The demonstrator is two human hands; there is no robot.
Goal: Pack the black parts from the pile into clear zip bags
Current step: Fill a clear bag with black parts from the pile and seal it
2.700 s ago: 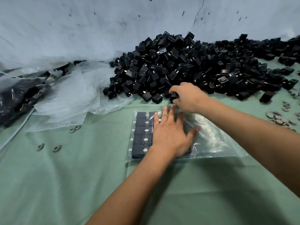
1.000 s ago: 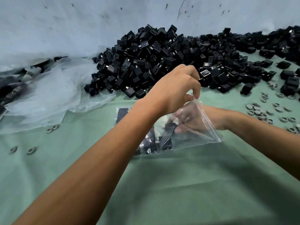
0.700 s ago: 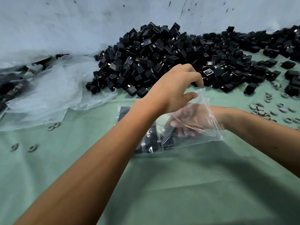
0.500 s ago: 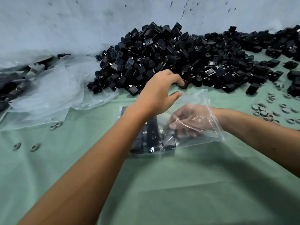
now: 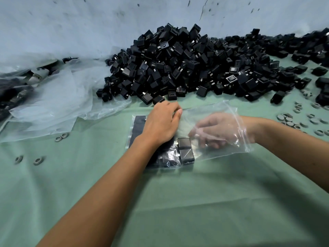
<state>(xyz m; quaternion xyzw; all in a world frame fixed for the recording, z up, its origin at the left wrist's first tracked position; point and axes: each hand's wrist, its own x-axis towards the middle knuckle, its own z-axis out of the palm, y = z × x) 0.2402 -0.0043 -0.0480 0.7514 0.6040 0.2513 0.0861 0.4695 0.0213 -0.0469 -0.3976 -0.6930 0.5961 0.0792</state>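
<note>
Green cloth (image 5: 195,202) | clear zip bag (image 5: 222,111), black cubes inside | left grip (image 5: 161,122) pinches rim | right grip (image 5: 216,130) inside, unclear

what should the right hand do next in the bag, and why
Probably slide the right hand back out through the mouth of the clear zip bag and reach to the pile for another part. Its fingers look empty inside the bag, two black parts already lie beside the packed rows, and the left hand pins the bag on the green cloth.
</note>
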